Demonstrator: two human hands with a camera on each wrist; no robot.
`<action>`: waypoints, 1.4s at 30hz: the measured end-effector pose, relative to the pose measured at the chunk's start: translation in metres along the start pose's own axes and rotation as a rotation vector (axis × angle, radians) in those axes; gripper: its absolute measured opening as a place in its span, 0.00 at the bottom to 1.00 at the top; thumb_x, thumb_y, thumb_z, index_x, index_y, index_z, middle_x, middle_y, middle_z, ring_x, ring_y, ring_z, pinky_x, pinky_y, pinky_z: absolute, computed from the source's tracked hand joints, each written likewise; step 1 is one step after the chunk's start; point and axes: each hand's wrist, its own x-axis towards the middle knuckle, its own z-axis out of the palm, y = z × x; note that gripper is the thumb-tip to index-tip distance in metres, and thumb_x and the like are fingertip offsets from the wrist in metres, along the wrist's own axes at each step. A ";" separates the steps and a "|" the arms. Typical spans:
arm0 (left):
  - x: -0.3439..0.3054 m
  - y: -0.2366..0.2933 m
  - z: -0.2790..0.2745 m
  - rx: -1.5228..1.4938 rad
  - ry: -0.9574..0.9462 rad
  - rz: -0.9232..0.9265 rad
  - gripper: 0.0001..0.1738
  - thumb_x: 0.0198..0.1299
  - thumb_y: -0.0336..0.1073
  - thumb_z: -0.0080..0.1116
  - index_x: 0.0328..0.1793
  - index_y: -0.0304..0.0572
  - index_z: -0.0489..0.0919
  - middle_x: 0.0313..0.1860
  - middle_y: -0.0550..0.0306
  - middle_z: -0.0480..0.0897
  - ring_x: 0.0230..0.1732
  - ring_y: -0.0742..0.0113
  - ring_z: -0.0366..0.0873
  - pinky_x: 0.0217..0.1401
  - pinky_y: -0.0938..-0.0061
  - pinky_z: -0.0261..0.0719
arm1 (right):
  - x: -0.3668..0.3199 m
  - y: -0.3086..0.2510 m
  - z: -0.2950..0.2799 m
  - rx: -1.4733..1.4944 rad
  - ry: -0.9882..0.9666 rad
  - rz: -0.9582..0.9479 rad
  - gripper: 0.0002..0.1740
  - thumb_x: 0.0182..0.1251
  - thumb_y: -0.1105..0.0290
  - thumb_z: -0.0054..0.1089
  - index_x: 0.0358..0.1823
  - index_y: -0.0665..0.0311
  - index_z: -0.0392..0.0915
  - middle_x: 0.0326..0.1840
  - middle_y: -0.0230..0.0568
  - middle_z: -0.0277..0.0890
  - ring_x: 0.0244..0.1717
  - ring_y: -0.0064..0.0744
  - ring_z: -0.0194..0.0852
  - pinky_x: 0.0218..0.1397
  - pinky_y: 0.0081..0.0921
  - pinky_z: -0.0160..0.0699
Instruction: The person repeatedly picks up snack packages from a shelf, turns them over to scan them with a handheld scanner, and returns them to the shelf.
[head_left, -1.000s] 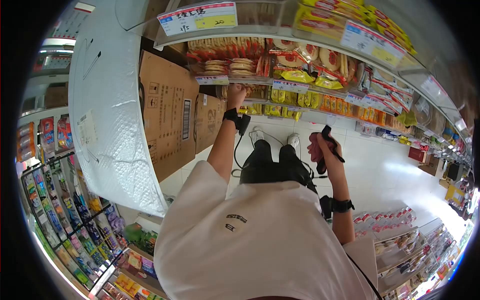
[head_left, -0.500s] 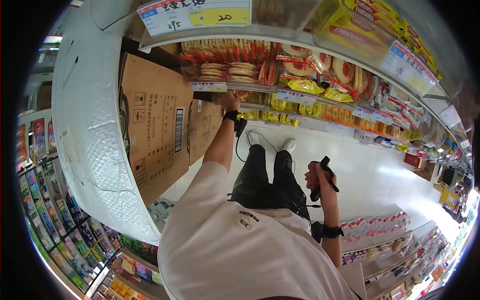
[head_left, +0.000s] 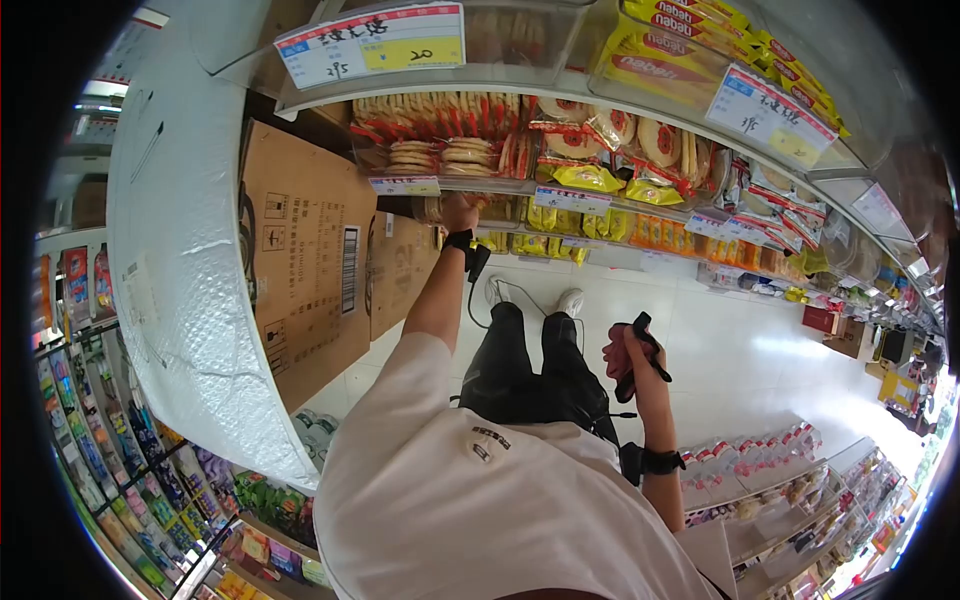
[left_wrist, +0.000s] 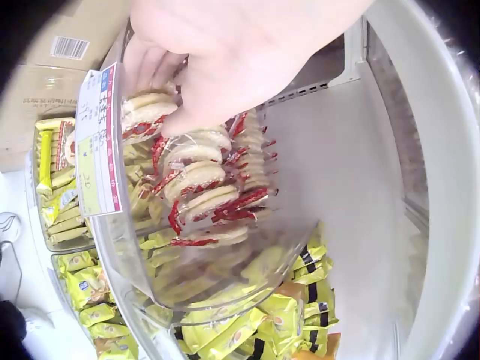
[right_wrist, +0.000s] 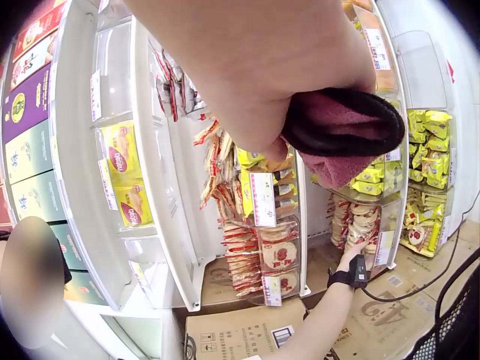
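In the head view my left hand (head_left: 460, 213) reaches into a clear lower-shelf bin under a row of stacked round crackers (head_left: 468, 155). The left wrist view shows the left hand (left_wrist: 225, 52) with curled fingers and thumb around a red-and-clear pack of round crackers (left_wrist: 148, 111), at the end of a row of similar packs (left_wrist: 195, 176). My right hand (head_left: 645, 362) is out over the floor, gripping a maroon cloth item with black edging (head_left: 617, 352). That cloth (right_wrist: 337, 169) hangs from the right hand (right_wrist: 262, 75) in the right wrist view.
Cardboard boxes (head_left: 305, 260) and a white wrapped panel (head_left: 180, 270) stand left of the shelf. Yellow snack packs (head_left: 548, 245) fill neighbouring bins. A cable runs from the left wrist. Another shelf (head_left: 780, 510) is at lower right, and a blurred person (right_wrist: 34, 277) is at the right wrist view's edge.
The head view has shifted, bringing the boxes nearer than a second ago. My left hand stays in the same lower bin area; my right hand still holds the cloth.
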 end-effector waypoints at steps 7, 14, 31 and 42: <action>0.000 0.002 -0.003 -0.365 -0.036 -0.077 0.08 0.58 0.32 0.62 0.34 0.34 0.77 0.30 0.46 0.82 0.32 0.53 0.83 0.34 0.57 0.81 | -0.006 0.003 -0.009 0.027 0.040 -0.045 0.20 0.78 0.57 0.56 0.44 0.71 0.79 0.25 0.38 0.79 0.29 0.28 0.80 0.37 0.25 0.80; -0.070 0.071 -0.182 -0.810 -0.546 -0.067 0.17 0.59 0.32 0.64 0.55 0.37 0.81 0.41 0.60 0.85 0.39 0.72 0.82 0.42 0.77 0.79 | -0.002 -0.036 0.004 0.021 -0.057 -0.085 0.21 0.77 0.54 0.57 0.48 0.69 0.80 0.30 0.38 0.81 0.32 0.23 0.80 0.37 0.23 0.80; -0.211 0.269 -0.389 -1.089 -0.438 0.415 0.25 0.65 0.36 0.68 0.64 0.29 0.80 0.52 0.57 0.86 0.50 0.75 0.81 0.55 0.79 0.79 | -0.001 -0.145 0.053 -0.280 0.056 -1.162 0.15 0.76 0.66 0.60 0.59 0.64 0.74 0.45 0.31 0.78 0.41 0.15 0.68 0.40 0.17 0.71; -0.252 0.334 -0.405 -1.660 -0.413 0.184 0.22 0.71 0.45 0.63 0.60 0.34 0.78 0.51 0.53 0.85 0.45 0.71 0.85 0.46 0.76 0.84 | -0.035 -0.160 0.063 0.034 -0.246 -0.799 0.13 0.73 0.65 0.66 0.47 0.69 0.79 0.31 0.30 0.79 0.29 0.14 0.74 0.33 0.16 0.73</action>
